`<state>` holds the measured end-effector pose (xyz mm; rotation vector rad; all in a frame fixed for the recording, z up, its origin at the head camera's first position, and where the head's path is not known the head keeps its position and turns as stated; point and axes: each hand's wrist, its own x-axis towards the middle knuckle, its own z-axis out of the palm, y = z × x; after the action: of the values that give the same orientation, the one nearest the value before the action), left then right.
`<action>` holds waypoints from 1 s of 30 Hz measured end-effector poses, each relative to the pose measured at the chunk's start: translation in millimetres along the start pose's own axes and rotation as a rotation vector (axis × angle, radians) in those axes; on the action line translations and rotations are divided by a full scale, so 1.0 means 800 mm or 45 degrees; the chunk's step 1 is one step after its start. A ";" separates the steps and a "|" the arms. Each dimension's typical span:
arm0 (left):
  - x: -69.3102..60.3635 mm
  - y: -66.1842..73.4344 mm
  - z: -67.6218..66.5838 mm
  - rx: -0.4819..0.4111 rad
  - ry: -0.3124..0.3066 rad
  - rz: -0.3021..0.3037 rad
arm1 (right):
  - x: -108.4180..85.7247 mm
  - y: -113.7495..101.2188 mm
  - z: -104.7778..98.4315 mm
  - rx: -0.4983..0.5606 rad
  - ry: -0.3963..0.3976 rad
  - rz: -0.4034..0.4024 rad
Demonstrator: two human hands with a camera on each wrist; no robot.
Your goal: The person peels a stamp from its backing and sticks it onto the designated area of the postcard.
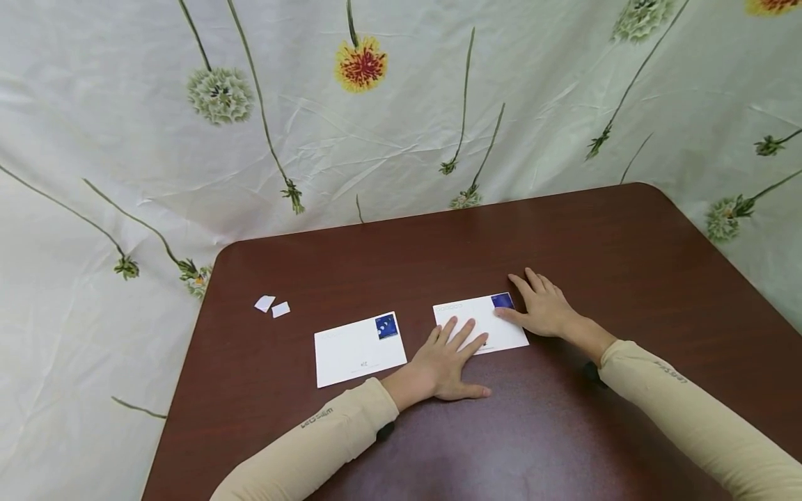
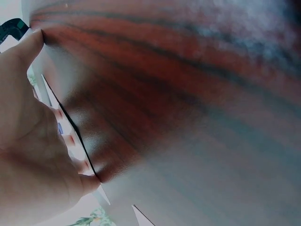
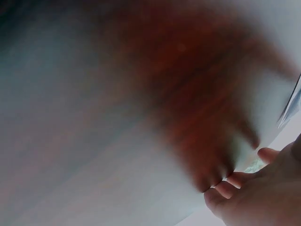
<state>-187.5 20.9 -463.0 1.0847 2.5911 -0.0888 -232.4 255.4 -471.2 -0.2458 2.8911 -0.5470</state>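
Observation:
A white card (image 1: 509,336) with a dark blue stamp (image 1: 502,300) in its top right corner lies flat on the table. My left hand (image 1: 447,362) rests on it, fingers spread over its lower left part and thumb on the table. At its right end is my right hand (image 1: 544,308), the thumb touching the card by the stamp and the other fingers stretched onto the table beyond. Left of this card lies a second white card (image 1: 347,351) with a blue stamp (image 1: 386,326). The left wrist view shows my left palm (image 2: 33,160) beside the card's thin edge.
Two small white paper pieces (image 1: 264,303) lie at the table's left. The dark reddish-brown table (image 1: 401,257) has rounded far corners. Behind it hangs a white cloth (image 1: 401,132) printed with flowers.

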 end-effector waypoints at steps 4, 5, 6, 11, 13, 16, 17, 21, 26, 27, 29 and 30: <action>0.000 0.000 0.000 0.001 -0.007 -0.002 | 0.001 -0.001 0.003 -0.032 0.010 0.001; 0.001 -0.001 0.001 0.001 -0.009 -0.003 | 0.001 0.000 0.004 -0.035 0.014 -0.005; 0.001 -0.001 0.001 0.000 -0.010 -0.003 | 0.001 0.000 0.004 -0.036 0.017 -0.010; 0.000 0.000 0.001 -0.009 -0.012 -0.003 | -0.001 0.004 0.003 -0.018 0.032 -0.049; 0.000 0.000 0.000 -0.011 -0.011 -0.002 | -0.002 0.005 0.002 -0.013 0.035 -0.060; 0.000 0.000 0.000 -0.017 -0.012 -0.001 | -0.003 0.006 0.000 -0.012 0.042 -0.072; 0.000 0.000 0.000 -0.018 -0.013 -0.001 | -0.003 0.006 0.000 -0.012 0.045 -0.074; 0.000 -0.001 0.000 -0.019 -0.015 -0.004 | -0.003 0.009 0.000 -0.016 0.050 -0.080; 0.000 -0.002 -0.002 -0.003 -0.018 -0.004 | -0.001 0.012 -0.001 -0.031 0.064 -0.107; 0.000 -0.002 -0.002 -0.002 -0.018 -0.003 | -0.001 0.012 -0.001 -0.038 0.073 -0.117; 0.000 -0.002 -0.002 -0.001 -0.015 -0.001 | -0.001 0.014 -0.002 -0.048 0.091 -0.137; 0.000 -0.002 -0.002 -0.001 -0.015 -0.001 | 0.000 0.014 -0.003 -0.056 0.099 -0.146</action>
<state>-189.1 20.2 -461.5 1.0799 2.5811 -0.0938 -234.1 266.8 -473.4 -0.4072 2.9807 -0.5237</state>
